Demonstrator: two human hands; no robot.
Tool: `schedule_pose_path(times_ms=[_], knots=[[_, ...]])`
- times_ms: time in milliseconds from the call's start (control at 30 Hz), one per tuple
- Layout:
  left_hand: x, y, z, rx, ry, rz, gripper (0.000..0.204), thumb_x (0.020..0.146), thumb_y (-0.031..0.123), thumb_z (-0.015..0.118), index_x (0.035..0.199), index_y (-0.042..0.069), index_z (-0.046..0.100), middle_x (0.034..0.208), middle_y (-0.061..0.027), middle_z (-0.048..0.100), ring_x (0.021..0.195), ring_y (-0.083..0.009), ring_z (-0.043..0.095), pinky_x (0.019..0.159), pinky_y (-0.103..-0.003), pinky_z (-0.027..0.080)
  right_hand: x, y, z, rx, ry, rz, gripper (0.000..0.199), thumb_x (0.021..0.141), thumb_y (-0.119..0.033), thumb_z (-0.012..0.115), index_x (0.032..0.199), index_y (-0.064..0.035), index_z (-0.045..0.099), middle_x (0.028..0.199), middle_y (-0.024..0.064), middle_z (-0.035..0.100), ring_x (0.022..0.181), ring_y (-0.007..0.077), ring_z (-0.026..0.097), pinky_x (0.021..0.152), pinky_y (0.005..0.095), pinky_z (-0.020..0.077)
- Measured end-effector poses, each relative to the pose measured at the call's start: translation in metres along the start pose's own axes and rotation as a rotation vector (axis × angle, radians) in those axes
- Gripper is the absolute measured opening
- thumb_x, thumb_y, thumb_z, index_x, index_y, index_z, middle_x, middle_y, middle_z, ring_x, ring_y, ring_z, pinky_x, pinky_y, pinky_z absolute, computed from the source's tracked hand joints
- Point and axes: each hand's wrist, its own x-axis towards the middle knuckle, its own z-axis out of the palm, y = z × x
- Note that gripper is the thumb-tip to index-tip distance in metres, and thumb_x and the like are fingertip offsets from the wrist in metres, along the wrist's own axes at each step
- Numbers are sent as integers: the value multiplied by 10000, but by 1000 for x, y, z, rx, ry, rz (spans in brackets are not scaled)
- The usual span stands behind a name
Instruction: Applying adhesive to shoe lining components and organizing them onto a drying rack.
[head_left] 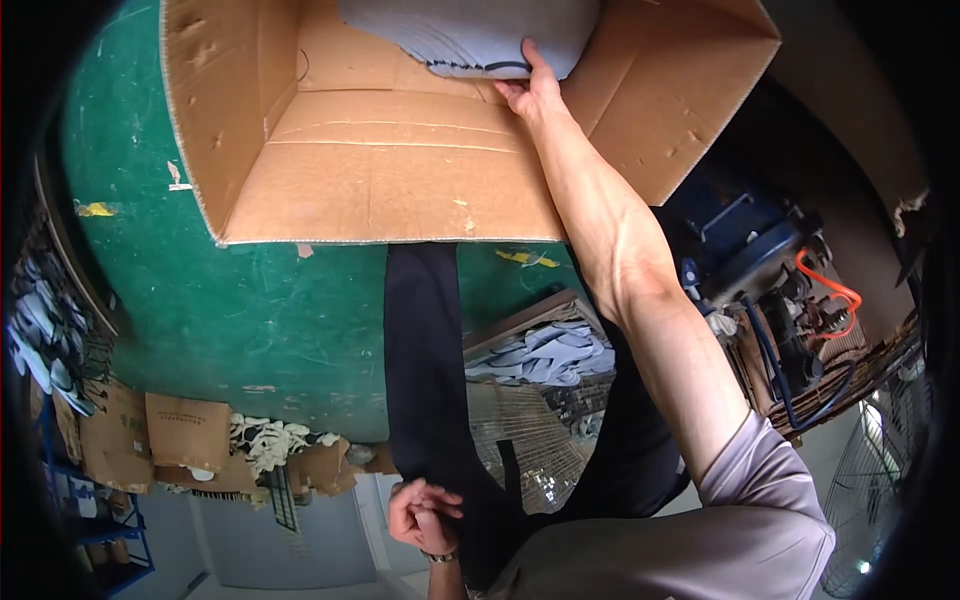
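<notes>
Corrugated brown cardboard filled the top of the view: a large open box (400,150) with its flaps folded outward, resting on a scuffed green-painted surface (220,310). We had our right hand (530,90) stretched far into it, arm nearly straight, the thumb laid along the rounded edge of a thick stack of pale grey-white flat sheets (480,35) lying against the far inner wall of the box; the other fingers went behind or under the stack, so we could not tell how they were set, only that the hand was closed against that edge. Our left hand (425,515) hung low near our waist, well apart from the box, its fingers curled loosely inward and holding nothing that we could make out, a watch band at the wrist. Near us stood a wire basket (520,440) with more pale cut pieces (550,350) piled beyond it, and a dark blue machine with an orange hose (790,300) to the right. We judged the grip risky: with one hand at full reach on a single edge, the sheets could fan out and slide apart, or snag the near flap if dragged over it.
</notes>
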Motion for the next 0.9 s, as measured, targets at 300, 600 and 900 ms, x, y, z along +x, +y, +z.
schedule_pose_path(times_ms=[300, 600, 900], knots=[[1, 14, 17, 82, -25, 94, 336, 1022, 232, 555, 1192, -54, 605, 879, -144, 650, 596, -157, 647, 415, -208, 479, -65, -29, 15, 357, -98, -51, 409, 910, -72, 671, 1273, 25, 510, 1267, 196, 600, 1165, 387, 612, 920, 645, 553], [-3, 64, 61, -60, -82, -12, 376, 1057, 275, 513, 1258, -28, 603, 1000, -112, 659, 764, -170, 689, 488, -251, 566, -285, -106, -21, -88, -71, -433, 686, 747, -49, 773, 1360, 81, 494, 1303, 183, 597, 1189, 320, 598, 1052, 450, 481], [-53, 168, 112, -892, -597, -405, 825, 970, 661, 461, 1528, 73, 306, 1539, -240, 362, 1396, -395, 405, 1096, -593, 410, -741, -120, -121, -893, -335, -1334, 602, 639, -37, 763, 1211, 14, 583, 1048, 213, 640, 972, 404, 640, 875, 426, 525]])
